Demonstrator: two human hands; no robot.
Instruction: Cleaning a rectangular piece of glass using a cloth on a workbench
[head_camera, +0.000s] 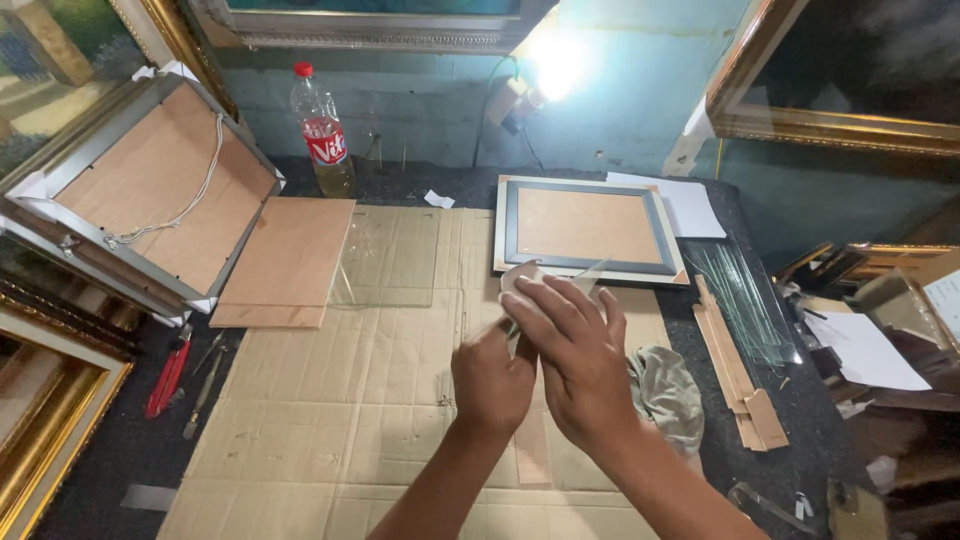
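Note:
Both hands meet over the cardboard sheet (330, 420) that covers the table. My right hand (572, 360) lies with fingers stretched, pressing a white tissue (519, 276) against a clear glass pane (590, 270) whose edge barely shows. My left hand (490, 385) is curled like a fist beside it, apparently gripping the pane's lower edge. Just beyond the hands lies a grey picture frame (590, 262) with a brown backing board. A second glass pane (385, 258) lies flat on the cardboard to the left.
A plywood board (285, 262) and a large silver frame (150, 190) with a cord sit at left. A plastic bottle (322, 130) stands at the back. A grey rag (668, 392), wood strips (735, 372), glass offcuts (745, 300) and red-handled tools (166, 378) lie around.

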